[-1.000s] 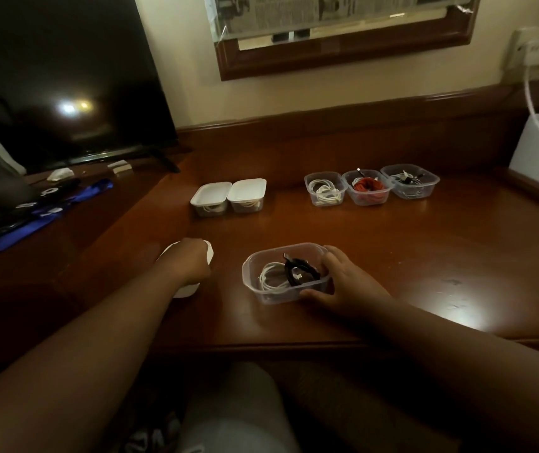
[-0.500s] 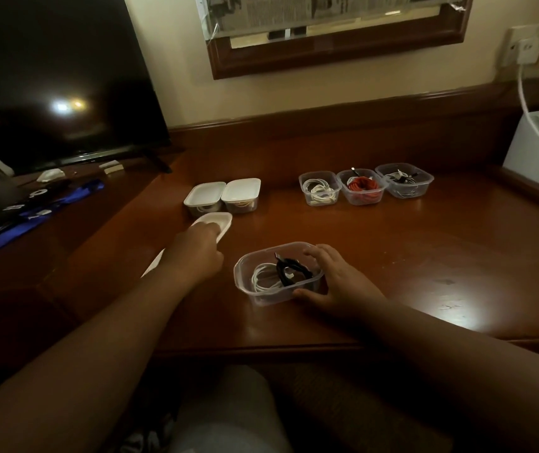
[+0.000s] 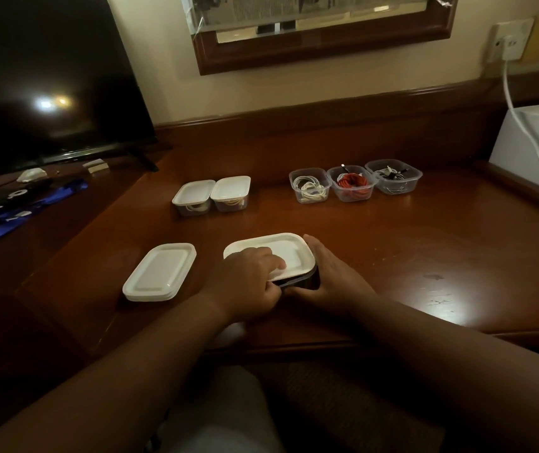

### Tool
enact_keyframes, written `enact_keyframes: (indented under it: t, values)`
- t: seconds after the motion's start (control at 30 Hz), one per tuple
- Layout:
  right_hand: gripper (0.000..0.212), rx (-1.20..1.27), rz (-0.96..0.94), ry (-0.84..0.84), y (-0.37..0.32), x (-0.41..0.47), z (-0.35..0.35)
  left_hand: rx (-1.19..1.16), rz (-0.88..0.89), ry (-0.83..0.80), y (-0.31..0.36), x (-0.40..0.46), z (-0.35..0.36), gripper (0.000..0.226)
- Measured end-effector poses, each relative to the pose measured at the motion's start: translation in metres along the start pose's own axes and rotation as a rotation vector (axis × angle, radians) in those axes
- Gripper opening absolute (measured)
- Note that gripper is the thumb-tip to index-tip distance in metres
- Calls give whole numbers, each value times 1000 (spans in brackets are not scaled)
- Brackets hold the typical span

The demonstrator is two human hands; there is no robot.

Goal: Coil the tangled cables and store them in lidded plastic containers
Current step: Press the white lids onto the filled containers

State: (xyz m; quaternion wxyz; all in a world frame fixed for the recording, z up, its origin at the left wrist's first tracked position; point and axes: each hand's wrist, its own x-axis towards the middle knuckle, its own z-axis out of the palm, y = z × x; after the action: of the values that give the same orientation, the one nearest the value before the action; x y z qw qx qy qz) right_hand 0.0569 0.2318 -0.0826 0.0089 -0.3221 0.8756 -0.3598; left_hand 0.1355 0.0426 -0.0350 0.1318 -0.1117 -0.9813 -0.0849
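Observation:
A white lid (image 3: 289, 253) lies on the near container (image 3: 307, 282) at the middle of the desk, hiding the cables inside. My left hand (image 3: 248, 282) holds the lid, fingers on top and thumb at its front edge. My right hand (image 3: 333, 276) wraps the container's right side. A stack of spare white lids (image 3: 160, 273) lies to the left. Farther back stand two lidded containers (image 3: 211, 194). Right of them stand three open ones, holding a white cable (image 3: 310, 188), a red cable (image 3: 353, 184) and black and white cables (image 3: 394, 176).
A dark TV screen (image 3: 49, 76) stands at the back left, with small items and a blue strap (image 3: 26, 214) before it. A white appliance (image 3: 536, 148) with a cord to a wall socket (image 3: 510, 44) sits at the right. The desk's front edge (image 3: 294, 346) runs just below my hands.
My left hand took one lid off the stack at the left, carried it right, and set it on the near container. My right hand stayed on the container.

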Motion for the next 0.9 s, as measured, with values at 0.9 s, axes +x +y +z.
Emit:
enact_keyframes:
  t: [0.9]
  values:
    - [102,-463,15,-14,-10,-1,3,82,-171,-434,-19,24,15,86]
